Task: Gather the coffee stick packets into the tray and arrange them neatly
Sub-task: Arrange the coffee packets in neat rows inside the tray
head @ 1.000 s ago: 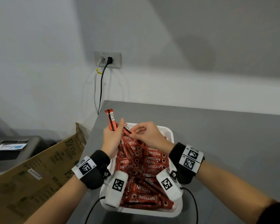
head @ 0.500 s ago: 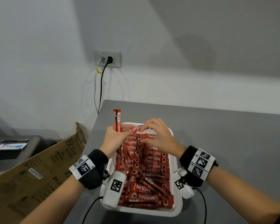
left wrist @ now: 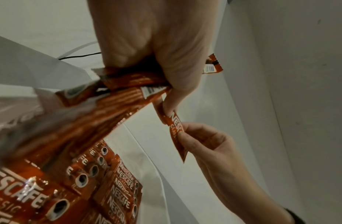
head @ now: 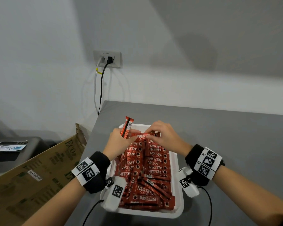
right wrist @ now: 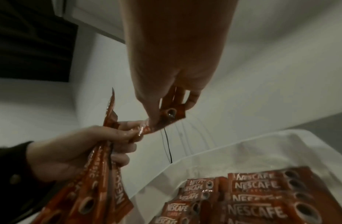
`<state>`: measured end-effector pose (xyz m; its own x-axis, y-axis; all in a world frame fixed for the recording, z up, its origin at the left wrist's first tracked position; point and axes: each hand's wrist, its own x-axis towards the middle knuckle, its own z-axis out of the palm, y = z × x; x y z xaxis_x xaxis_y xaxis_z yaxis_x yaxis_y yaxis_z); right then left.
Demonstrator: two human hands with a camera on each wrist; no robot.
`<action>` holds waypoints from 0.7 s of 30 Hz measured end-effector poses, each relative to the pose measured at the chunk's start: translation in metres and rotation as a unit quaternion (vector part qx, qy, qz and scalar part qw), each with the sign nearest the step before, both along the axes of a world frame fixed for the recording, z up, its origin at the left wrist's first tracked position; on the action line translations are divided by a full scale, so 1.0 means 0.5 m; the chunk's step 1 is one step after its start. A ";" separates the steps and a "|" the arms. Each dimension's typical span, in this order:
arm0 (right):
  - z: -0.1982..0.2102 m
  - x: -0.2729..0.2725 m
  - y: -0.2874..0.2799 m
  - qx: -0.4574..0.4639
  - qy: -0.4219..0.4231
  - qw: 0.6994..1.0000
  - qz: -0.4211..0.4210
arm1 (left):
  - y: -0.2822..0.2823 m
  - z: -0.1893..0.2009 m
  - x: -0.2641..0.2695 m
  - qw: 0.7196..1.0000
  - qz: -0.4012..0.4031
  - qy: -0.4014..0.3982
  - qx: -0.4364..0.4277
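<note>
A white tray (head: pixel 178 190) on the grey table holds several red Nescafe coffee stick packets (head: pixel 153 160), laid in rows at its far end and jumbled at the near end. My left hand (head: pixel 119 142) is over the tray's far left corner and grips a bundle of packets (left wrist: pixel 128 84); one of them (head: pixel 127 127) sticks up above the fist. My right hand (head: pixel 163 136) is over the far end and pinches a single packet (left wrist: pixel 176 130) by its end. The left thumb touches that packet's other end. In the right wrist view the pinched packet (right wrist: pixel 170 113) hangs under my fingers.
The grey table (head: pixel 227 144) runs to the right of the tray and meets the white wall. A cardboard box (head: pixel 39 173) leans at the table's left edge. A wall socket (head: pixel 107 58) with two cables is behind. A dark unit (head: pixel 11 152) stands far left.
The right hand has moved from the left bundle toward the tray's far end with one packet pinched. The left hand has stayed in place, and its upright packet has tilted slightly to the right.
</note>
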<state>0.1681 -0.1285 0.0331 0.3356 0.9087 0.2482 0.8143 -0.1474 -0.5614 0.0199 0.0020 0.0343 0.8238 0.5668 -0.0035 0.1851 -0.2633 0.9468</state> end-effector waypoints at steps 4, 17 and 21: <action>-0.007 0.027 -0.012 -0.117 0.076 0.988 -0.060 | 0.007 -0.013 0.000 0.998 0.056 0.012 -0.014; -0.075 0.021 -0.023 -0.287 0.042 0.956 -0.040 | 0.021 -0.016 -0.012 0.997 0.068 0.002 -0.041; -0.080 0.017 -0.025 -0.317 0.001 0.948 -0.039 | 0.022 -0.017 -0.010 0.996 0.068 0.001 -0.053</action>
<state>0.1765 -0.1408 -0.0068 0.4078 0.8477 -0.3393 0.7859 -0.5150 -0.3422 0.0147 0.0129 0.0257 0.7393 0.6696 -0.0705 0.2141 -0.1344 0.9675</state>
